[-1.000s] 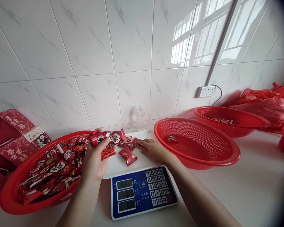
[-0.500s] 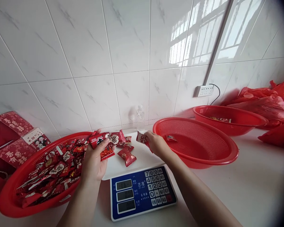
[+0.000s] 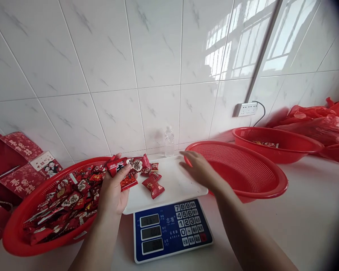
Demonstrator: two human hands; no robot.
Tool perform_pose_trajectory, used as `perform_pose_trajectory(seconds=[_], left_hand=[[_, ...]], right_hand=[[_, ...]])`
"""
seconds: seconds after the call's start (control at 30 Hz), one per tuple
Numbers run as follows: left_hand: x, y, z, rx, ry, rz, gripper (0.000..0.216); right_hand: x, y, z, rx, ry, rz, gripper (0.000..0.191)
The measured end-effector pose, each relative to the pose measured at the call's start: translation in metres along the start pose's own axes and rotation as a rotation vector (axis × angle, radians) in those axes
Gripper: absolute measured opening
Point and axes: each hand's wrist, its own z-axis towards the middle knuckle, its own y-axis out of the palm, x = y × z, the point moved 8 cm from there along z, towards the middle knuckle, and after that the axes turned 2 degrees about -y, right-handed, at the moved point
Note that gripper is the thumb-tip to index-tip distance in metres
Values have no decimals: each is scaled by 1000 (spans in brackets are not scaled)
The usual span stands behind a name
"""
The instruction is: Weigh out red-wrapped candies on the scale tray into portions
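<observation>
My left hand [image 3: 115, 190] is closed around several red-wrapped candy packets [image 3: 127, 167], above the left end of the white scale tray [image 3: 175, 184]. A few more wrapped candies [image 3: 153, 187] lie on the tray just beyond that hand. My right hand [image 3: 199, 167] is stretched out with its fingers apart, between the tray and the near rim of the middle red basket [image 3: 237, 169]. No packet shows in it. Left of my left hand stands a red basket [image 3: 9, 241] heaped with wrapped candies. The blue-panelled scale [image 3: 172, 229] sits in front, its display lit.
Another red basket [image 3: 277, 145], with a few packets inside, stands farther right beside red plastic bags [image 3: 313, 120]. A clear bottle [image 3: 169, 141] stands by the tiled wall below a power socket [image 3: 245, 109]. Decorated red gift boxes [image 3: 22, 165] are at the far left.
My right hand has let go of the red-and-white candy packet and moved slightly right, fingers opening. The packet no longer shows. My left hand keeps its hold on the packets.
</observation>
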Motion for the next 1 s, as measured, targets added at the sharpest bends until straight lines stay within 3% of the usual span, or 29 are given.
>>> perform_pose_trajectory(seconds=[0.13,0.23,0.37,0.57,0.7,0.8,0.87,1.0], left_hand=[[3,-1,-1,4,-8,-13,53],[6,-1,-2,-7,-5,-14,50],[13,-3,-3,-3,1,-35,47],[20,-6,-3,10,14,-71,50],[22,-6,-4,12,8,-80,49],[25,-6,-5,7,19,-93,50],[26,-6,-5,0,30,-97,51],[26,-6,-4,-12,38,-102,54]], right_hand=[[-73,54,-12,-368,-301,134,54],[-100,78,-14,-532,-388,137,51],[-100,88,0,-529,-329,67,37],[-98,82,-2,-355,-438,97,22],[-77,64,-1,-238,-404,31,31],[-39,32,10,-92,-270,-102,38],[-5,11,15,-40,-148,-195,33],[52,-6,17,-88,63,-352,32]])
